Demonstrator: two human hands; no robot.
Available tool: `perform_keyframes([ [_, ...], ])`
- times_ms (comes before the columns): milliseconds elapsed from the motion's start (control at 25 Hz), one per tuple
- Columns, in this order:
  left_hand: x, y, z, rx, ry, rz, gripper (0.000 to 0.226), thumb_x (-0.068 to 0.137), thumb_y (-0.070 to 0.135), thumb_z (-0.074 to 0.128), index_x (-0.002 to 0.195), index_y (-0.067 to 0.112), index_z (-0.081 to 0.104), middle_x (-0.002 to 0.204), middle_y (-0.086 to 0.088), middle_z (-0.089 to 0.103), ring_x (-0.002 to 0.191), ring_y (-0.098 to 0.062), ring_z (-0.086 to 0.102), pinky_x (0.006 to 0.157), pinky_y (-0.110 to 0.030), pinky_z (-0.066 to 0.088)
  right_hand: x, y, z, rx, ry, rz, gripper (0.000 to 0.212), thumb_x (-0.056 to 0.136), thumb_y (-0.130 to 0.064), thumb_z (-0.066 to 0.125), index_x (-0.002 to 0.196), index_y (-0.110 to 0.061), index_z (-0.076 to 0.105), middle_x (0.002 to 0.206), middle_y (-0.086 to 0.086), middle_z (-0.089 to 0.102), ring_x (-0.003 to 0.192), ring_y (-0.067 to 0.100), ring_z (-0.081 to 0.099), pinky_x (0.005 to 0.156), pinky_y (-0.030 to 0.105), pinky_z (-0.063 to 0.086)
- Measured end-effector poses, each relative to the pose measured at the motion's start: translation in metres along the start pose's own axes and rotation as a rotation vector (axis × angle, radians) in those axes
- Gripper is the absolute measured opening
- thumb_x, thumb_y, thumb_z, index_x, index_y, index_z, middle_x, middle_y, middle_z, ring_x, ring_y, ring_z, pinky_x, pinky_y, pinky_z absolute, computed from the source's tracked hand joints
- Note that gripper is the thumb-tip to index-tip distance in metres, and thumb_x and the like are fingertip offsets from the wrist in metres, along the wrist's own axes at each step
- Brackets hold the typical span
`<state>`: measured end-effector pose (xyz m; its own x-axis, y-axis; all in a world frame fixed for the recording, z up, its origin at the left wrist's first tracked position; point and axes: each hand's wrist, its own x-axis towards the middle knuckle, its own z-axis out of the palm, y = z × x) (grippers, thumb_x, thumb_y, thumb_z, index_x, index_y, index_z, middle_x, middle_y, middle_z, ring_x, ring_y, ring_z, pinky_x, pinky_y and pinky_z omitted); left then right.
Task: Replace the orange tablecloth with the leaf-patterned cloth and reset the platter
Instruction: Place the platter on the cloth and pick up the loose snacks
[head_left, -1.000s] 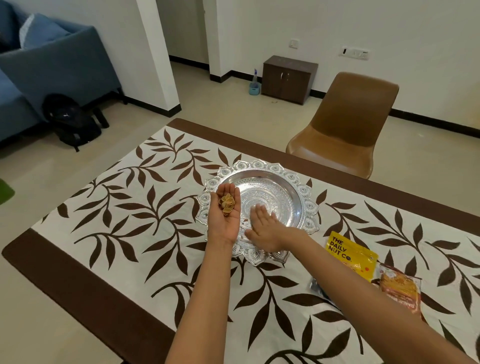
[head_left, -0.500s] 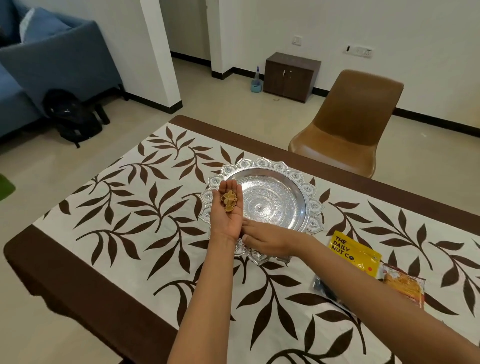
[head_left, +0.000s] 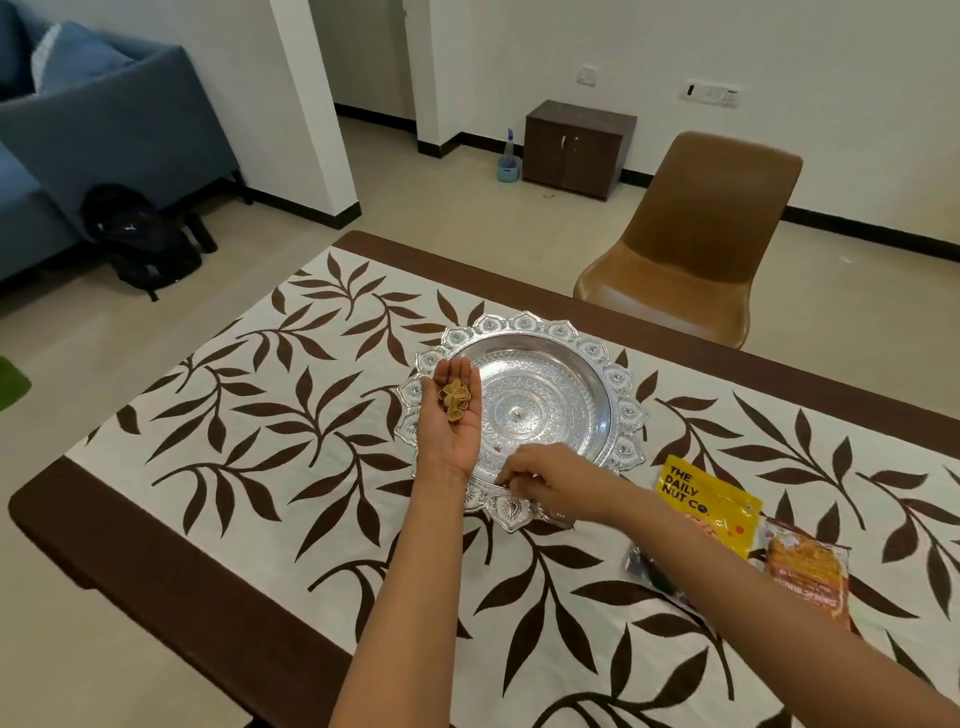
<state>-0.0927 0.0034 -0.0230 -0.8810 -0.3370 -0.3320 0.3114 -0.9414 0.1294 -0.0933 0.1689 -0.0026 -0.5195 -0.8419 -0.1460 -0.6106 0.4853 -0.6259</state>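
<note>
The white cloth with brown leaves (head_left: 249, 415) covers the table. An ornate silver platter (head_left: 587, 374) sits in its middle. My left hand (head_left: 451, 421) is palm up over the platter's left rim, cupping a small pile of tan nut shells (head_left: 456, 399). My right hand (head_left: 545, 483) rests at the platter's near rim, fingers curled and pinched at the metal edge; whether something small is between them cannot be made out. The orange tablecloth is not in view.
A yellow nut packet (head_left: 706, 506) and an orange snack packet (head_left: 808, 577) lie right of the platter, beside my right forearm. A brown chair (head_left: 691, 244) stands at the table's far side. A blue sofa (head_left: 78, 135) and black bag (head_left: 140, 239) are on the left.
My right hand slid from inside the platter back to its near rim and curled its fingers. The left hand stayed cupped with the shells.
</note>
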Motion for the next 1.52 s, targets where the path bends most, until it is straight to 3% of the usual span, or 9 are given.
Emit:
perform_keyframes([
  [80,0.001,0.000,0.001,0.005,0.006,-0.006,0.042,0.103,0.032,0.039,0.091,0.002,0.067,0.090,-0.014,0.072,0.085,-0.021,0.073,0.088,-0.038,0.055,-0.001,0.006,-0.016,0.024,-0.090,0.059,0.021,0.092,-0.009,0.060,0.109,-0.014,0.070,0.103,-0.002,0.070,0.090,0.005,0.062,0.076,0.008,0.043],
  [440,-0.003,-0.001,0.008,0.207,0.094,-0.113,0.034,0.102,0.028,0.044,0.093,0.004,0.065,0.094,-0.010,0.067,0.092,-0.019,0.066,0.089,-0.038,0.055,0.017,0.014,-0.046,0.165,-0.277,0.108,0.014,0.081,-0.002,0.069,0.089,-0.013,0.072,0.086,0.003,0.074,0.075,0.004,0.069,0.071,0.015,0.053],
  [600,-0.007,-0.009,0.010,0.353,0.199,-0.270,0.038,0.104,0.031,0.037,0.095,0.003,0.061,0.093,-0.013,0.065,0.091,-0.022,0.063,0.099,-0.038,0.046,0.024,0.011,-0.054,0.350,0.058,0.155,0.010,0.084,0.000,0.069,0.091,-0.006,0.072,0.087,0.005,0.073,0.079,0.009,0.069,0.078,0.023,0.056],
  [720,-0.013,-0.019,0.012,0.413,0.224,-0.334,0.037,0.104,0.026,0.040,0.089,0.000,0.060,0.067,-0.014,0.068,0.065,-0.022,0.069,0.075,-0.037,0.058,0.040,-0.008,-0.054,0.320,0.359,0.142,0.009,0.083,-0.004,0.071,0.088,-0.010,0.075,0.084,0.001,0.074,0.077,0.009,0.068,0.080,0.028,0.057],
  [880,-0.015,-0.022,0.012,0.476,0.283,-0.308,0.019,0.091,0.007,0.057,0.073,0.001,0.061,0.052,-0.008,0.062,0.048,-0.018,0.066,0.047,-0.029,0.057,0.047,-0.020,-0.043,0.071,0.305,0.062,0.026,0.086,0.000,0.060,0.100,-0.015,0.076,0.095,0.002,0.075,0.090,0.013,0.067,0.084,0.027,0.052],
  [1040,-0.011,-0.014,0.011,0.496,0.252,-0.324,0.012,0.095,0.006,0.052,0.088,-0.001,0.058,0.069,-0.012,0.063,0.060,-0.017,0.064,0.059,-0.024,0.057,0.040,-0.017,-0.044,0.236,0.440,0.074,0.031,0.074,0.012,0.062,0.088,-0.011,0.078,0.086,0.001,0.075,0.084,0.011,0.069,0.082,0.028,0.055],
  [1160,-0.009,-0.011,0.012,0.465,0.250,-0.313,0.021,0.100,0.012,0.046,0.087,0.001,0.057,0.067,-0.010,0.063,0.057,-0.015,0.062,0.050,-0.022,0.056,0.039,-0.018,-0.045,0.460,0.469,0.095,0.023,0.071,0.007,0.073,0.083,-0.013,0.075,0.080,0.001,0.074,0.081,0.012,0.071,0.082,0.036,0.058],
  [1280,-0.014,-0.012,0.013,0.538,0.233,-0.310,0.011,0.093,0.007,0.056,0.090,-0.002,0.063,0.080,-0.014,0.067,0.073,-0.019,0.064,0.059,-0.026,0.058,0.039,-0.022,-0.043,0.347,0.406,0.069,0.031,0.072,0.010,0.064,0.089,-0.013,0.076,0.086,0.002,0.075,0.085,0.014,0.071,0.082,0.039,0.058],
  [1520,-0.023,-0.011,0.017,0.460,0.248,-0.320,0.019,0.094,0.007,0.055,0.081,-0.002,0.064,0.071,-0.014,0.069,0.063,-0.020,0.070,0.062,-0.027,0.058,0.036,-0.034,-0.043,0.274,0.375,0.028,0.020,0.075,0.000,0.072,0.085,-0.017,0.075,0.077,-0.008,0.070,0.072,0.008,0.064,0.068,0.021,0.053],
])
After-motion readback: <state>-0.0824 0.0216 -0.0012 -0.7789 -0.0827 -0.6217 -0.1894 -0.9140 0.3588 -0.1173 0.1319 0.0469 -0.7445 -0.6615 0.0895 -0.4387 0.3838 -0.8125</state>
